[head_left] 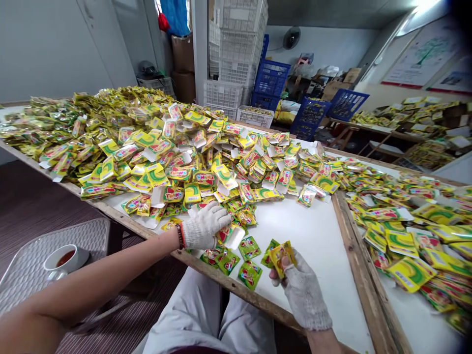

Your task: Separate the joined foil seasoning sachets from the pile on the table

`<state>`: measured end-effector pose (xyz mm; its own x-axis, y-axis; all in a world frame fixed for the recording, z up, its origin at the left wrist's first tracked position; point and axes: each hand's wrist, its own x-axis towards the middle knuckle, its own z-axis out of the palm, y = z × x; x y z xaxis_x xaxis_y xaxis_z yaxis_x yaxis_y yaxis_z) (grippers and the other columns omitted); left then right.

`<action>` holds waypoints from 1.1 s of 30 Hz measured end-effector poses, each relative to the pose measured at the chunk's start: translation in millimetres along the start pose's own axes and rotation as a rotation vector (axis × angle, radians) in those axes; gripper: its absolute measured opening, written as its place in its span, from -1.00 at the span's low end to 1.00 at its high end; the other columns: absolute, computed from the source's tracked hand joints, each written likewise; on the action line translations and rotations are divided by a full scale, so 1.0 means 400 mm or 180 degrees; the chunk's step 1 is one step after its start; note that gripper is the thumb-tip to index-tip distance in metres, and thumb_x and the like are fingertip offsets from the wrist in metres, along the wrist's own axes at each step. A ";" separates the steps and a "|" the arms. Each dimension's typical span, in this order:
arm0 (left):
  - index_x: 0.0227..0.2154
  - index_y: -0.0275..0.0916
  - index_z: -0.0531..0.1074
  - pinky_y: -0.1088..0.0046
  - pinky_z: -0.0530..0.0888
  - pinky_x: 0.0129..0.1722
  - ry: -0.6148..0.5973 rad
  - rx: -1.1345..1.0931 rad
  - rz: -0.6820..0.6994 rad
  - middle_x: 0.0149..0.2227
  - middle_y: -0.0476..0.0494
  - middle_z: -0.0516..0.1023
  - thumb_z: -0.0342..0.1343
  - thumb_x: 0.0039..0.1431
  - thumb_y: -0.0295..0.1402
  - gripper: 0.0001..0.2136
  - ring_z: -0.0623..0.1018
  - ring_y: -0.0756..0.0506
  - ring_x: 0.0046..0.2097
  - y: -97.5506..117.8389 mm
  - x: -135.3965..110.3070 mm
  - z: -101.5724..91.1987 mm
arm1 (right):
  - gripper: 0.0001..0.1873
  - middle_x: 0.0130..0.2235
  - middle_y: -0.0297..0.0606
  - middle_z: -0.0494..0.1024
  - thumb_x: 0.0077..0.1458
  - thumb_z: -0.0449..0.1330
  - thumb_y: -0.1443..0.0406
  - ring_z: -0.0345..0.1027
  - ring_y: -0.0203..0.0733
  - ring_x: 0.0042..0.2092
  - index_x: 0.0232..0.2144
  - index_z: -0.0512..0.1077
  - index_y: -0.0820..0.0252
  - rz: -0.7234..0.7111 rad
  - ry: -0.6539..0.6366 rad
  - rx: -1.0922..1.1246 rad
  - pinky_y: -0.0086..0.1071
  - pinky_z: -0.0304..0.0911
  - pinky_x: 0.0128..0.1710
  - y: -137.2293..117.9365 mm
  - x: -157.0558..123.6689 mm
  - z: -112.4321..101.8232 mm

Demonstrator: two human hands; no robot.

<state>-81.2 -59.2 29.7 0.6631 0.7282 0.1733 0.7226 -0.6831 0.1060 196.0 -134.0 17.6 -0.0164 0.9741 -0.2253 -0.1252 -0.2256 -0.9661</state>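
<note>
Now the knit-gloved right hand pinches a square, glossy yellow sachet; the knit-gloved left hand, hold unclear, touches an open cardboard carton beside yellow boxes.

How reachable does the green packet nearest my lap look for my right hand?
Probably yes: that green packet lies uncovered, bare tabletop between it and the right hand, though the fingers hold a yellow packet.

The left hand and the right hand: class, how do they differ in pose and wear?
The left hand is palm-down at an open box; the right hand holds a yellow packet between thumb and fingers. The left hand has a beaded bracelet at its wrist; none shows on the right hand. Both wear pale knit gloves.
</note>
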 end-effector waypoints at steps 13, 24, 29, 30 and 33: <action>-0.14 -0.20 0.29 0.30 0.37 -0.18 -0.0010 -0.0612 -0.0544 -0.12 -0.18 0.35 0.16 -0.13 -0.28 -0.58 0.38 -0.18 -0.13 0.174 0.024 0.038 | -0.46 -0.10 -0.05 0.53 -0.06 0.24 0.00 0.44 -0.04 -0.19 -0.12 0.41 0.24 -0.0388 0.0494 -0.1573 -0.28 0.40 -0.28 0.034 0.029 -0.016; -0.05 -0.15 0.24 0.26 0.37 -0.20 -0.0413 -0.0159 -0.0356 -0.09 -0.17 0.29 0.16 -0.19 -0.32 -0.48 0.34 -0.20 -0.14 0.188 0.040 0.022 | -0.70 -0.35 -0.31 0.51 0.03 0.15 0.19 0.27 -0.41 -0.62 -0.18 0.28 0.18 0.0191 -0.0636 -0.2179 -0.51 0.20 -0.64 -0.019 0.017 -0.029; -0.06 -0.14 0.24 0.23 0.37 -0.18 -0.0387 -0.0059 -0.0399 -0.08 -0.18 0.28 0.15 -0.18 -0.32 -0.48 0.33 -0.21 -0.12 0.194 0.046 0.023 | -0.67 -0.38 -0.33 0.46 0.12 0.02 0.06 0.29 -0.38 -0.61 -0.21 0.23 0.18 0.0157 -0.0566 -0.1971 -0.52 0.14 -0.68 -0.013 0.017 -0.020; -0.07 -0.14 0.24 0.24 0.37 -0.18 -0.0371 -0.0101 -0.0435 -0.08 -0.18 0.28 0.14 -0.18 -0.33 -0.49 0.34 -0.21 -0.12 0.196 0.047 0.025 | -0.67 -0.36 -0.31 0.46 0.11 0.02 0.07 0.29 -0.38 -0.61 -0.20 0.22 0.17 0.0111 -0.0367 -0.1924 -0.51 0.14 -0.68 -0.009 0.018 -0.017; -0.08 -0.15 0.24 0.25 0.37 -0.16 -0.0288 -0.0321 -0.0496 -0.08 -0.17 0.29 0.12 -0.19 -0.35 -0.51 0.34 -0.20 -0.11 0.198 0.049 0.033 | -0.69 -0.28 -0.25 0.48 0.05 0.09 0.12 0.34 -0.32 -0.54 -0.20 0.26 0.16 -0.0056 0.0185 -0.1851 -0.47 0.21 -0.65 0.001 0.024 -0.015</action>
<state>-8.5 -98.4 28.3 0.5629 0.8244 0.0589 0.7976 -0.5605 0.2230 201.8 -124.7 14.0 0.0371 0.9792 -0.1993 0.4404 -0.1950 -0.8764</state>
